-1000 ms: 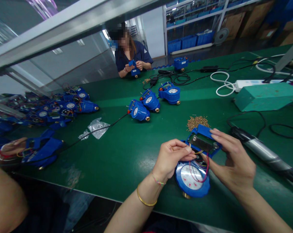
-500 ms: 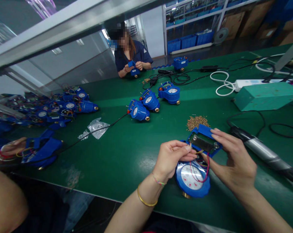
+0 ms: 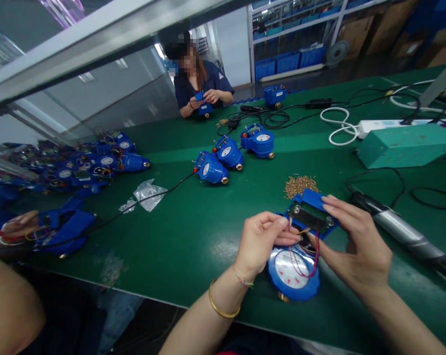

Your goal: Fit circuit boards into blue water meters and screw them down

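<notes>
Now | round blue plastic meter (image 3: 293,273) | boxy lid (image 3: 312,213) | thin red wires (image 3: 303,259)

Glossy blue plastic meter (image 3: 293,276) — brass-looking screws (image 3: 300,185), matt green table covering (image 3: 193,231), brushed-metal screwdriver (image 3: 400,234).

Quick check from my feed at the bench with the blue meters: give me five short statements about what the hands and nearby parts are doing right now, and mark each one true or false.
1. The right hand holds the blue display module above the meter. True.
2. The left hand grips the electric screwdriver. False: it pinches the wires at the blue water meter; the screwdriver lies untouched on the green table.
3. A pile of small screws lies just beyond the module. True.
4. The meter's dial is covered by a lid. False: the white dial shows, red wire looped over it.
5. Three more meters sit mid-table. True.
</notes>
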Tool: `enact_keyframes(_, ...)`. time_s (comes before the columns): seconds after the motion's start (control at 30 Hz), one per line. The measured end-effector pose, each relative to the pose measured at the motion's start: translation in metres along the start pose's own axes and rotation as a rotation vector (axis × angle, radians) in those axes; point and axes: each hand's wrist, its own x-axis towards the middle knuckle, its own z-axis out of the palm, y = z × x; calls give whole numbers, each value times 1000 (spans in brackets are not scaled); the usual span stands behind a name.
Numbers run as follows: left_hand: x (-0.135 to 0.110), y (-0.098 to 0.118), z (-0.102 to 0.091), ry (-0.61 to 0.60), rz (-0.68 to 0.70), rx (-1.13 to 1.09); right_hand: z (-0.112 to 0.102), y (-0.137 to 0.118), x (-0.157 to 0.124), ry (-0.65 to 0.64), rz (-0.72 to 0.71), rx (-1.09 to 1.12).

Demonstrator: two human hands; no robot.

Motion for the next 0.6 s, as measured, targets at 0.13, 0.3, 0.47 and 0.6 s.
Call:
enact_keyframes(0.13, -1, 0, -1, 11, 10, 39, 1, -1, 1, 4, 2, -10)
enact_keyframes(0.3, -1, 1, -2, 6, 11, 49, 1, -1, 1, 9, 1, -4)
enact_keyframes(0.47, 0, 2, -1, -5, -16, 38, 0, -1, 1, 6, 7, 1)
enact_keyframes(0.6, 0, 1, -1, -26, -16, -2, 0, -1, 0, -4, 17, 9)
